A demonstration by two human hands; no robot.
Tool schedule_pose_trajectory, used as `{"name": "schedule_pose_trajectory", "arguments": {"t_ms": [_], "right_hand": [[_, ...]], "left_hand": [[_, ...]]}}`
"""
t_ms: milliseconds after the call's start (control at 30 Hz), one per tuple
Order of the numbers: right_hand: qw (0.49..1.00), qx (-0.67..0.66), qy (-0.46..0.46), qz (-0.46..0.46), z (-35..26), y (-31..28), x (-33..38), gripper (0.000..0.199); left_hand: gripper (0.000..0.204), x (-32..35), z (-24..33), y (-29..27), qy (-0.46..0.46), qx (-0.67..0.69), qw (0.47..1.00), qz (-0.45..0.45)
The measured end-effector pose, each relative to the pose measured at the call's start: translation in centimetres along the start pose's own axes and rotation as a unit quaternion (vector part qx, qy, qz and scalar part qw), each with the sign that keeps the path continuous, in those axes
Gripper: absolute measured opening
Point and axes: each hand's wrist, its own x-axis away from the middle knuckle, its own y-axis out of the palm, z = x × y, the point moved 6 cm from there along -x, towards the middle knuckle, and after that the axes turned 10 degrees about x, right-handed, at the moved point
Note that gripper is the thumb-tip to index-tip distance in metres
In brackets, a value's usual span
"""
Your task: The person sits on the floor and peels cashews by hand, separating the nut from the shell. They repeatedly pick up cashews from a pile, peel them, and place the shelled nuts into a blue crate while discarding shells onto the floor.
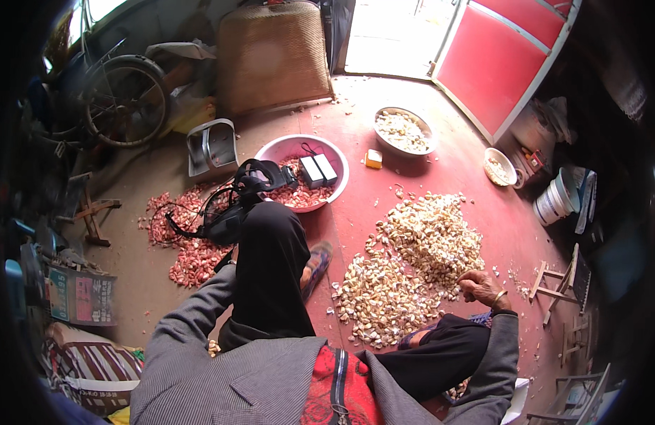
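At the right edge of a broad heap of pale cloves (432, 237), which look like garlic, my right hand (481, 289) hangs with its fingers curled together; what they hold, if anything, is too small to make out. My left arm (193, 304) reaches to the outside of my left knee, where the hand is almost wholly hidden beside a black strapped headgear or bag (232, 216). Reddish cloves or skins (193, 265) lie scattered under and around that black thing. Its straps reach onto a white basin (344, 164) filled with reddish pieces, on which white boxes (318, 171) with black bands rest.
Ahead stands a metal bowl (429, 146) of pale cloves beside a small orange box (373, 159). A basket (499, 167), a white bucket (556, 199) and wooden stools (560, 283) line the right. A metal dustpan (213, 150) and bicycle wheel (126, 101) are left; a red door (492, 60) stands ajar.
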Motion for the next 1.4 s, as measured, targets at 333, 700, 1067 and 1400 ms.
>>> {"name": "schedule_pose_trajectory", "arguments": {"t_ms": [333, 700, 1067, 1400], "right_hand": [[0.995, 0.070, 0.006, -0.064, -0.8, 0.9, -5.1, 0.020], [0.994, 0.013, 0.088, -0.057, 2.8, 0.7, -5.7, 0.022], [0.979, -0.039, 0.200, -0.008, 8.1, -1.3, -4.5, 0.018], [0.978, -0.035, 0.204, -0.016, 8.0, -1.7, -5.6, 0.021]], "left_hand": [[0.022, 0.1, -0.2, 2.9, 0.049, -0.124, 0.981, -0.144], [0.022, -6.1, -0.8, -2.5, 0.116, -0.213, 0.970, -0.022], [0.033, -14.4, -5.9, -7.6, 0.003, -0.086, 0.989, 0.116], [0.033, -17.5, -5.5, -8.3, 0.060, -0.122, 0.975, 0.174]]}}
